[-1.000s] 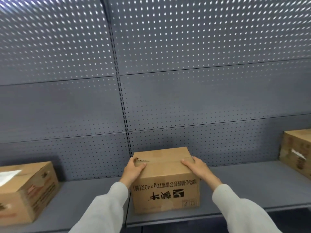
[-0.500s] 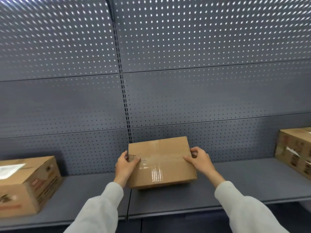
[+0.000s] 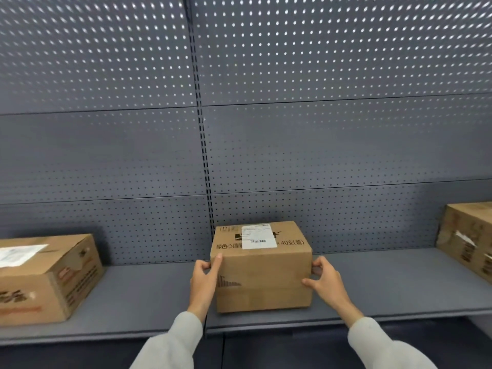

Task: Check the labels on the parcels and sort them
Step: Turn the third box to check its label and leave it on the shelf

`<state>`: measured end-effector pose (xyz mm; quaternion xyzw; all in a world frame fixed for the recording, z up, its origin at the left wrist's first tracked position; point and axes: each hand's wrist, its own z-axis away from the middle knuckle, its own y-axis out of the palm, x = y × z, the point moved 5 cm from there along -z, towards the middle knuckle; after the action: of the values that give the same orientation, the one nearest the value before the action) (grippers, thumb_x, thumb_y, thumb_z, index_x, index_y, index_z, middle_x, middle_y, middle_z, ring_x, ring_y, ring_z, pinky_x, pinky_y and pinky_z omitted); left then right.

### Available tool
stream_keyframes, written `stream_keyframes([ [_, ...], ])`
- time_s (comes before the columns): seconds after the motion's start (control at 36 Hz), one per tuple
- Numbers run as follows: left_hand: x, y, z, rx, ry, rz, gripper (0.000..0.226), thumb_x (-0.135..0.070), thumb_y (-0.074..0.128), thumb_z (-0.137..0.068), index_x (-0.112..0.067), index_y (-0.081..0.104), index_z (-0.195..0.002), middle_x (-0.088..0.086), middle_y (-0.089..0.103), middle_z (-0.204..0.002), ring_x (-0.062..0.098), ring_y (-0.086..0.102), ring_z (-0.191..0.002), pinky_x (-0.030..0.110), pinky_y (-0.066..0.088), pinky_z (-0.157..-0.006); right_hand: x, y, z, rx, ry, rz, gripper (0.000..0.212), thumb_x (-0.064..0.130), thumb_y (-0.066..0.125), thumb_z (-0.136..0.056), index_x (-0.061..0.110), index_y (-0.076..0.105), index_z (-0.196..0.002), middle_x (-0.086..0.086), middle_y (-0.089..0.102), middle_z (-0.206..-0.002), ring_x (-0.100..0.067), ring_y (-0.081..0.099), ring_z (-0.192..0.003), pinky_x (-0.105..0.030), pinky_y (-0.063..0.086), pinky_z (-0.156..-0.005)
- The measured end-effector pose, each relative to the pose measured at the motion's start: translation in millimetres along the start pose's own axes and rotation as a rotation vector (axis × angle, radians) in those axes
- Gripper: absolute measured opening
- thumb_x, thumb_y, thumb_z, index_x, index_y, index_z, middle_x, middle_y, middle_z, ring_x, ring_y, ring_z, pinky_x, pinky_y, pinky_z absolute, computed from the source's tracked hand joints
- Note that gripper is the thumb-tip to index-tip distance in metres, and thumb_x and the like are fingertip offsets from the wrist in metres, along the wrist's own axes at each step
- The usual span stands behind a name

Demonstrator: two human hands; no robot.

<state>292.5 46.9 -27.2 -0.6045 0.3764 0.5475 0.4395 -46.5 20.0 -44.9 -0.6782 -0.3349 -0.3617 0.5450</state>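
The middle parcel [image 3: 262, 270] is a brown cardboard box standing on the grey shelf [image 3: 386, 283], its top face bearing printed Chinese text and a white label [image 3: 257, 236] with a barcode. Another brown parcel [image 3: 45, 278] with a white label on top sits well to its left, and a third parcel [image 3: 468, 241] sits at the shelf's right end.

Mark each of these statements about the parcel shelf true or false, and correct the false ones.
1. Both hands grip the middle brown cardboard box. True: the left hand and the right hand each hold a side.
2. The white shipping label on that box faces down. False: it lies on the top face.
3. The grey metal shelf holds three boxes. True: one box on the left, one in the middle, one box at the right edge.
4. The left box touches the middle box. False: bare shelf lies between them.
5. The wall behind is solid brick. False: it is a grey perforated panel.
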Motion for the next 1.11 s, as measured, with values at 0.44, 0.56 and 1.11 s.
stream_keyframes([
  [0.44, -7.3, -6.1, -13.3, -0.068, 0.082, -0.059, 0.023, -0.041, 0.060, -0.101, -0.020, 0.059, -0.108, -0.002, 0.065, -0.111, 0.016, 0.061, -0.105, 0.037, 0.050, -0.086, -1.7, -17.4, -11.6, -0.113, 0.005, -0.068, 0.015, 0.015, 0.051, -0.104, 0.023, 0.063, -0.110, 0.004, 0.069, -0.110, -0.019, 0.066, -0.107, -0.035, 0.052, -0.089],
  [0.56, -26.8, -2.9, -25.0, -0.030, 0.251, -0.234, 0.022, -0.041, 0.059, -0.101, -0.025, 0.058, -0.115, -0.006, 0.057, -0.122, 0.016, 0.057, -0.116, 0.031, 0.044, -0.090, 24.3, -22.1, -22.6, -0.102, -0.080, -0.058, 0.018, 0.019, 0.050, -0.105, 0.022, 0.062, -0.118, 0.005, 0.068, -0.115, -0.015, 0.063, -0.111, -0.031, 0.049, -0.091],
  [1.11, -43.1, 30.1, -80.6, 0.303, 0.080, -0.495, 0.045, -0.056, 0.060, -0.097, -0.041, 0.059, -0.139, -0.007, 0.052, -0.152, 0.023, 0.044, -0.141, 0.042, 0.034, -0.117, 67.4, 7.6, -78.0, 0.184, 0.020, 0.117, 0.024, 0.038, 0.059, -0.100, 0.030, 0.064, -0.123, 0.001, 0.057, -0.142, -0.017, 0.051, -0.119, -0.030, 0.036, -0.090],
])
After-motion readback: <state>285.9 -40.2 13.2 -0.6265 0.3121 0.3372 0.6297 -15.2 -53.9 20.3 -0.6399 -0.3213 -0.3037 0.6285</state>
